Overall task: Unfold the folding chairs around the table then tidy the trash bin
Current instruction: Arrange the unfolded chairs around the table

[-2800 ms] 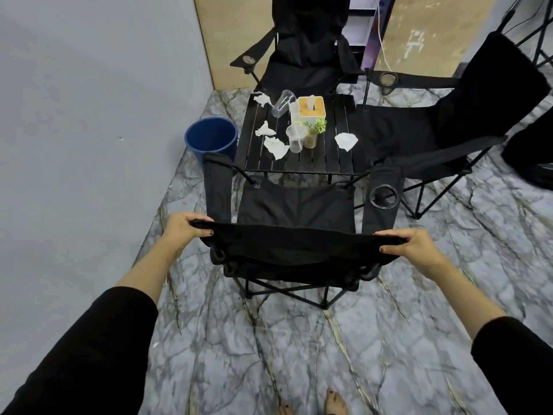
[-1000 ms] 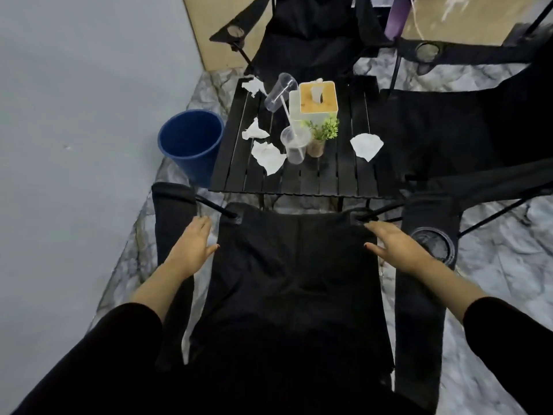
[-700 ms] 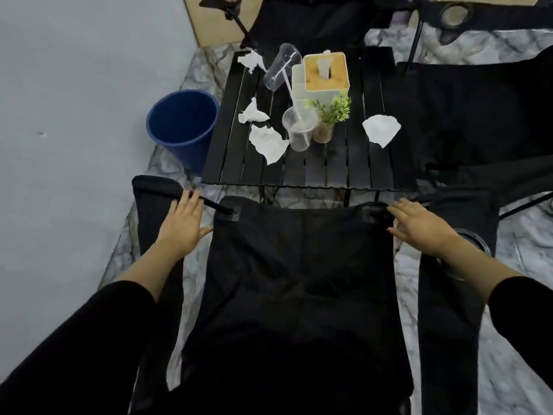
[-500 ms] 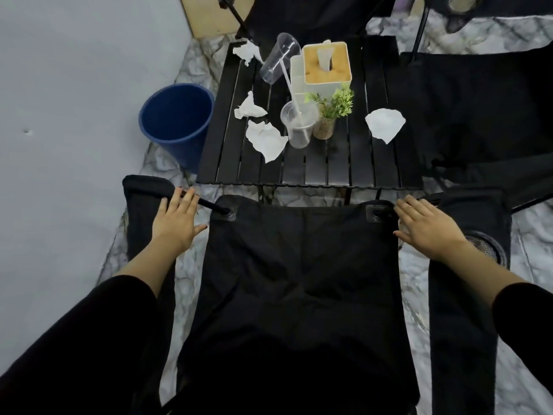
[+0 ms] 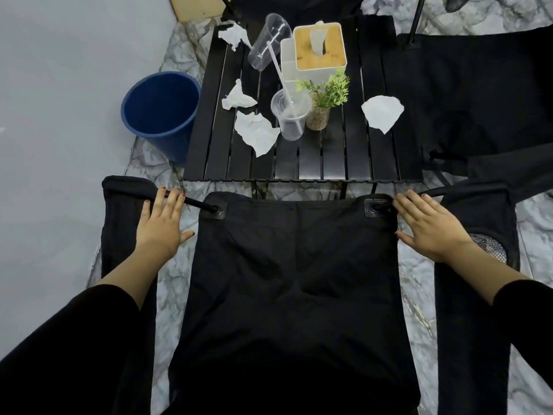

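Observation:
A black folding chair (image 5: 293, 265) stands unfolded right below me, its seat facing the black slatted table (image 5: 353, 157). My left hand (image 5: 161, 226) lies flat, fingers straight, over the bar between the left armrest and the seat corner. My right hand (image 5: 428, 229) lies flat with spread fingers beside the seat's right front corner. A blue trash bin (image 5: 161, 112) stands on the floor left of the table. Several crumpled tissues (image 5: 257, 133) lie on the table.
On the table stand a lidded plastic cup with a straw (image 5: 289, 115), a tipped clear cup (image 5: 269, 40), a tissue box (image 5: 320, 46) and a small potted plant (image 5: 323, 103). Another black chair (image 5: 466, 94) is at the right, one more beyond the table. A grey wall runs along the left.
My hands left the chair's backrest top and came forward to the seat's front corners, spreading slightly outward. The view has moved closer over the seat and table.

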